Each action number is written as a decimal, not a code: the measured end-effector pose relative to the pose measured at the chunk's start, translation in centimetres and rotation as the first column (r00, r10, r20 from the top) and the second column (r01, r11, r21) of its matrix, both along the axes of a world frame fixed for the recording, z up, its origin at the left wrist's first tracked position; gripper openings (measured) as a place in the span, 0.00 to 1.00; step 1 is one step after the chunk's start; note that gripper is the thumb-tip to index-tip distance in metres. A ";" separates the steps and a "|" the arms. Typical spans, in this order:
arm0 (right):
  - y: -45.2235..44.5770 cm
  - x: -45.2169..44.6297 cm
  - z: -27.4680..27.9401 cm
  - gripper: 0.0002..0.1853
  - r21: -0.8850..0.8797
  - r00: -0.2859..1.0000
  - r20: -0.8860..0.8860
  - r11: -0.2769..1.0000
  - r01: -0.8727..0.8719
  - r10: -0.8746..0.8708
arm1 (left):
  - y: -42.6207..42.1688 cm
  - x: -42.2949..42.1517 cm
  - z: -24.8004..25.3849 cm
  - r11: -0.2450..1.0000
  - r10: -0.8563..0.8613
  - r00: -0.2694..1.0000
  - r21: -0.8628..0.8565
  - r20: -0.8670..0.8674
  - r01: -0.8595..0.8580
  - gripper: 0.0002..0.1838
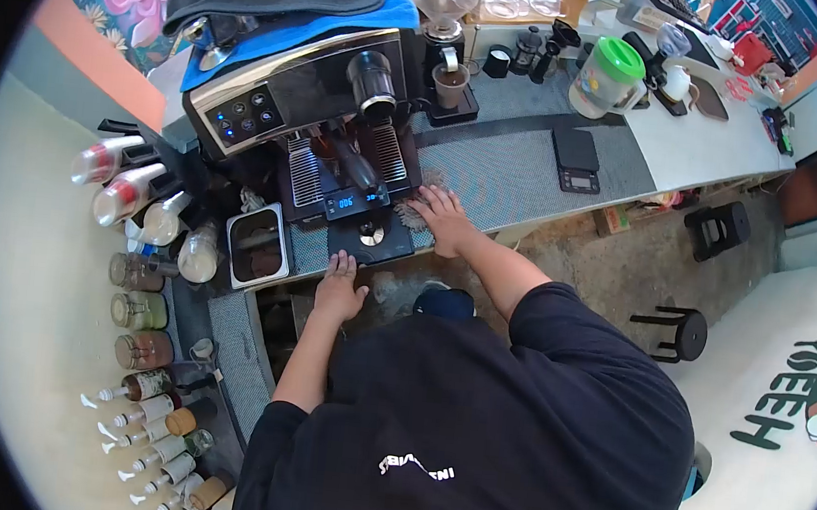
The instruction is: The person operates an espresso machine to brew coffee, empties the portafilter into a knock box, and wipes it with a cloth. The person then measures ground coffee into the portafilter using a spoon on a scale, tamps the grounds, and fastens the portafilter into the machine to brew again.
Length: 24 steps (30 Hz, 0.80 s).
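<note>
My left hand lies with fingers stretched on the counter's front edge, at the left corner of a black mat. A round shiny metal piece sits on that mat. To its right, my right hand rests with fingers spread on a shaggy grey-brown cloth. In front of me stands an espresso machine with lit buttons. A portafilter is in it, its black handle pointing towards me. Below the handle, a small scale shows blue digits on the drip tray.
Left of the mat is a metal knock box with dark contents. Jars and pump bottles line the left side. A coffee grinder, a black scale and a green-lidded pitcher stand to the right. Black stools are on the floor.
</note>
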State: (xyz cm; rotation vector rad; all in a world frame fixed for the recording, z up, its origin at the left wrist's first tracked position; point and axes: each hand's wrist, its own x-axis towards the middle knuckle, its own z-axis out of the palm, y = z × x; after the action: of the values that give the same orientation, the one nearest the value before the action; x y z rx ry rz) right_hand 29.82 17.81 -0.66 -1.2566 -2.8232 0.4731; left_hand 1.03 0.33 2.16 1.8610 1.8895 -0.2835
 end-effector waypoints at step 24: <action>-0.2 -0.1 1.4 0.60 -0.080 1.000 0.009 0.996 0.029 -0.028 | 0.7 0.4 0.5 0.997 -0.039 0.996 -0.069 -0.081 0.033 0.53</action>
State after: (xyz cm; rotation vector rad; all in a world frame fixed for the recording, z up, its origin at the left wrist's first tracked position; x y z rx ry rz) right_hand 29.76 17.60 0.72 -1.3129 -2.8149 0.5876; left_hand 1.43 1.07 2.70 1.8662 1.8778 -0.4363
